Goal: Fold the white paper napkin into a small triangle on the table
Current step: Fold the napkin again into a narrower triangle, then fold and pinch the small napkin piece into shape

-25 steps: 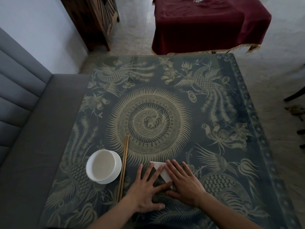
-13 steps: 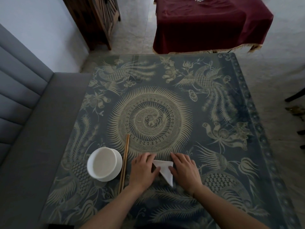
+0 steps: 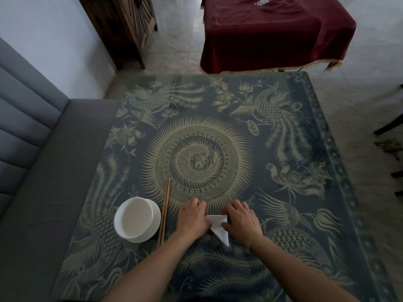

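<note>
1. Napkin (image 3: 218, 227) lay on the table (image 3: 283, 192) near its front edge, between the two hands, and it showed as a small white triangle with its long point aimed toward the person.

2. A second before, both hands had lain flat with fingers spread across the paper, hiding most of it. Half a second before, they had parted and drawn their fingers in, baring the triangle.

3. At this moment the left hand (image 3: 193, 221) sat on the left corner of the napkin with its fingers curled under; the grip looked like a pinch on that corner, though the fingertips were hidden beneath the knuckles.

4. The right hand (image 3: 242, 222) sat on the right side, fingers likewise bent, its thumb against the right edge of the paper; it also seemed to hold the edge, with the contact itself out of sight.

5. The change from flat pressing to curled fingers suggested the crease had been set and the hands were now taking hold of the corners, either for one more fold or to square the shape.

6. By the look of it, the task was close to done: the triangle was already small and neat.

7. A bowl (image 3: 137, 219) and chopsticks (image 3: 164, 212) stood to the left, apart from the napkin and untouched.
</note>
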Available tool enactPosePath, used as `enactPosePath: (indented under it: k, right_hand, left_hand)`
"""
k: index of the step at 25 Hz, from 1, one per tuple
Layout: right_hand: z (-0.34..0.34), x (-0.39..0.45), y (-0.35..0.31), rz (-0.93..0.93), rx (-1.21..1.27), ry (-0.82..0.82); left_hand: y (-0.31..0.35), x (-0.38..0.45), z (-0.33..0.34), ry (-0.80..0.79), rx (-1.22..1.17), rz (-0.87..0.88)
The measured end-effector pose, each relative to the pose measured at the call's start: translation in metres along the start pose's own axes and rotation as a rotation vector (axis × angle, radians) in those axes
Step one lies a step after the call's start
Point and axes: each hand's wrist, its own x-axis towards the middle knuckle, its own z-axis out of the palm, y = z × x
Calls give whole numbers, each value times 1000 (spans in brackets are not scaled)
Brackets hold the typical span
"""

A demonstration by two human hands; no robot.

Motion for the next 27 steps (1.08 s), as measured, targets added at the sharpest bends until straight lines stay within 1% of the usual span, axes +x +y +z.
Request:
enactPosePath:
  k: [4, 6, 9, 12, 13, 15, 17, 18, 19, 20, 21, 22, 24, 27]
  right_hand:
    - [0, 0, -1, 9, 14, 1]
    - [0, 1, 0, -9, 12, -12]
    - [0, 4, 0, -42, 12, -44]
    - [-2, 10, -2, -42, 47, -93]
    - [-4, 12, -3, -31, 86, -107]
    - [-8, 15, -4, 27, 241, -130]
    - [-12, 18, -4, 127, 419, -139]
    - [-15, 19, -4, 170, 504, -113]
    - [-17, 20, -4, 198, 580, -73]
    - [-20, 21, -4, 201, 635, -26]
    - [-24, 22, -4, 181, 664, 23]
    - [-26, 24, -3, 143, 663, 73]
    - [-29, 23, -2, 53, 566, 195]
    - [-24, 12, 3, -36, 397, 365]
  left_hand:
    - [0, 0, -1, -19, -79, 40]
    - [-2, 1, -1, -25, -79, 59]
    - [-6, 5, -4, -55, -42, 128]
    - [-5, 9, -13, -102, -103, 156]
    - [-6, 11, -16, -124, -145, 149]
    - [-8, 15, -20, -170, -299, 113]
    - [-13, 16, -22, -192, -567, 57]
    - [-16, 16, -24, -195, -725, 26]
    - [-18, 16, -26, -181, -838, 1]
    - [-20, 17, -28, -146, -898, 0]
    - [-21, 17, -30, -95, -897, 22]
    - [-21, 17, -33, -48, -872, 55]
    - [-18, 15, -39, 63, -773, 132]
    - [-13, 4, -38, 265, -524, 213]
